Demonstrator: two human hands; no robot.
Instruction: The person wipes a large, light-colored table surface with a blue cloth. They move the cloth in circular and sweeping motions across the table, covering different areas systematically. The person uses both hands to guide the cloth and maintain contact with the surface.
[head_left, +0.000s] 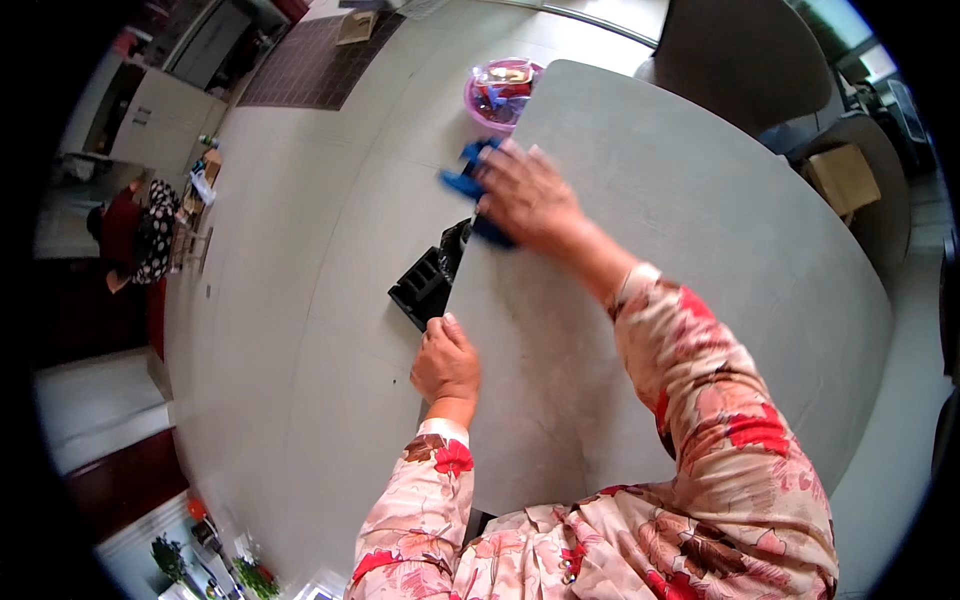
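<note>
My right hand (531, 196) is pressed over a blue cloth (463, 184) at the left edge of a grey tabletop (697, 225). Part of the cloth sticks out past that edge, and the hand is slightly blurred. Closer to my body, my left hand (448, 364) lies at the same edge with its fingers curled in. Its fingertips are hidden, so whether they grip the edge does not show. Below the edge, between both hands, a black compartmented tray (421, 289) is partly covered by the tabletop.
A pink basket (480, 114) filled with wrapped items stands by the table's far corner. Chairs (742, 60) line the right side, one bearing a cardboard box (844, 178). Across the tiled floor (300, 225), a person (124, 232) is near a cabinet (161, 120).
</note>
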